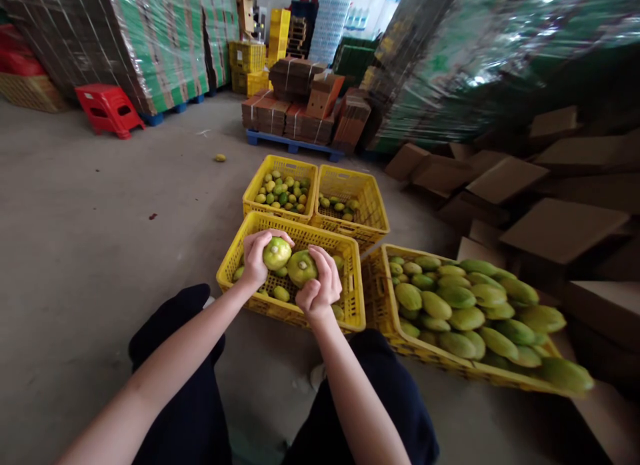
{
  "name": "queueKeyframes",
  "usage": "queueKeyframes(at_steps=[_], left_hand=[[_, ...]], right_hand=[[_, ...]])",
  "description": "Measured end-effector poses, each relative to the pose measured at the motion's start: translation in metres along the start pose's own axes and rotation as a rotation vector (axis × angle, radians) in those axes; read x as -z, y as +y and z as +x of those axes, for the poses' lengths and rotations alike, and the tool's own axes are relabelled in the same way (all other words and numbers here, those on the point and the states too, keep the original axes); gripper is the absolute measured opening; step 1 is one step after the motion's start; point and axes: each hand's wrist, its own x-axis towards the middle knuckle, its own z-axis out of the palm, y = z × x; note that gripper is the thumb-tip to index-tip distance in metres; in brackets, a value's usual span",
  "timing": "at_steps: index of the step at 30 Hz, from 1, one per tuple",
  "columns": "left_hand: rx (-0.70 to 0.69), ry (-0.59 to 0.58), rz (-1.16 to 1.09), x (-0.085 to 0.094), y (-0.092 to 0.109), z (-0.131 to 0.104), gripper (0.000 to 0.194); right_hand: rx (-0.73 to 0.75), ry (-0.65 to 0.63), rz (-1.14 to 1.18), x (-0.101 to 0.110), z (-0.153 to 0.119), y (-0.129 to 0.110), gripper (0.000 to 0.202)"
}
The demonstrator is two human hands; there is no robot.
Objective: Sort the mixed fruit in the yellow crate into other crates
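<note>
My left hand (257, 257) is closed around a green-yellow papaya (277, 253), its stem end facing up toward me. A second papaya (302, 268), slightly larger and greener, is gripped by my right hand (323, 284). Both fruits are side by side above the near yellow crate (358, 298). Inside that crate lie several more papayas, one of them a small yellow-green papaya (281, 294) below my hands; others are partly hidden by my hands and wrists.
Right of me, a yellow crate (383, 305) is heaped with papayas (456, 297). Two yellow crates (280, 216) (373, 215) holding fruit stand just beyond. Cardboard boxes (563, 228) lie at right. A red stool (107, 108) and a stray fruit (220, 158) are on the floor.
</note>
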Motion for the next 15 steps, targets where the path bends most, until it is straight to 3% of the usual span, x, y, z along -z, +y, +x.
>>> queueKeyframes(at_steps=[12, 15], left_hand=[[0.109, 0.043, 0.025, -0.0046, 0.0032, -0.003, 0.036], [0.2, 0.057, -0.002, -0.0065, 0.0017, 0.0008, 0.034]], right_hand=[[-0.076, -0.006, 0.018, 0.0016, -0.0046, -0.0008, 0.045], [-0.199, -0.001, 0.046, -0.001, -0.0034, -0.0059, 0.042]])
